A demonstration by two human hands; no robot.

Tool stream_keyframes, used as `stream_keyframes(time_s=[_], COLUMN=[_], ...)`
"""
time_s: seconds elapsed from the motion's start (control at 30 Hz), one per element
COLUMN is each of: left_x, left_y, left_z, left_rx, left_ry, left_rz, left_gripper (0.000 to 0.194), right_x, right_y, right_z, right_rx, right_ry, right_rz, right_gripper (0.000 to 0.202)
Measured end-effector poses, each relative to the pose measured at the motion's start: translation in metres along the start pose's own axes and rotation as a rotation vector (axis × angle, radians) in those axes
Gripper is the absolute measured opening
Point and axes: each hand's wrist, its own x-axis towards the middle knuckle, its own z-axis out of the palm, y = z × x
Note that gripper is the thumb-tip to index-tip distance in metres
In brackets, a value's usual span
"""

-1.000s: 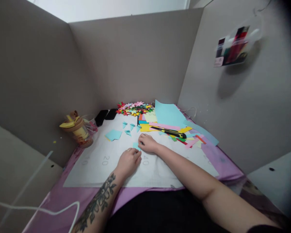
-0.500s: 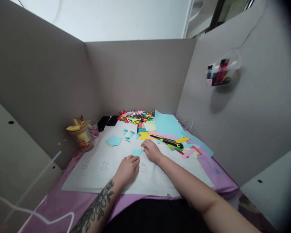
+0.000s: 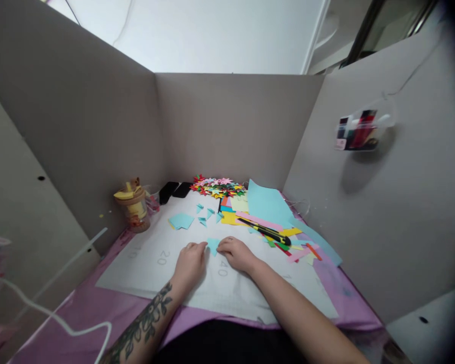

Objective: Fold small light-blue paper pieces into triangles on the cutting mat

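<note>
Lying below frame centre, the light-blue paper piece [image 3: 213,245], likely flimsy, is best taken by opposite edges, the right being pinched by the right hand [image 3: 235,252]; whether the left is gripped by the curled left hand [image 3: 191,260] cannot be told.

Between the left hand [image 3: 191,260] and right hand [image 3: 235,253] lies a paper piece [image 3: 213,245]. Behind it are folded paper pieces [image 3: 210,213], then the paper stars [image 3: 218,187]. To the right, the utility knife [image 3: 267,232] lies on paper strips [image 3: 314,251]. The cup [image 3: 134,210] stands at the left.
</note>
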Motion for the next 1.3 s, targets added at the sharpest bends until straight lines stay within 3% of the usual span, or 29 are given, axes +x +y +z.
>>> stream_keyframes(time_s=[0.17,0.3,0.67,0.8,0.93,1.07,1.17,1.3], left_x=[0.006,0.007,0.011,0.01,0.008,0.014,0.023,0.032], left_y=[-0.011,-0.013,-0.022,-0.022,-0.011,0.001,0.005,0.003], left_z=[0.009,0.011,0.015,0.017,0.014,0.003,-0.006,-0.008], left_rx=[-0.157,-0.129,-0.346,-0.462,-0.679,-0.86,-0.912,-1.028], left_ry=[-0.04,0.0,-0.044,0.011,0.12,0.016,-0.071,-0.074], left_rz=[-0.021,-0.092,-0.022,-0.02,-0.271,-0.584,-0.682,-0.748], left_gripper=[0.047,0.046,0.056,0.054,0.048,0.052,0.056,0.053], right_x=[-0.002,-0.002,0.002,0.001,0.0,0.0,0.0,0.0], right_y=[0.002,0.005,0.003,0.002,0.003,0.003,0.003,0.004], right_z=[0.002,0.002,-0.001,-0.002,-0.003,-0.003,-0.003,-0.004], right_rx=[0.009,0.019,0.014,0.014,0.012,0.015,0.015,0.02], right_ry=[-0.004,-0.002,-0.036,-0.037,-0.033,-0.031,-0.021,-0.032], right_rz=[0.028,0.04,0.061,0.041,0.029,0.024,0.022,0.023], right_gripper=[0.031,0.031,0.028,0.026,0.026,0.025,0.023,0.024])
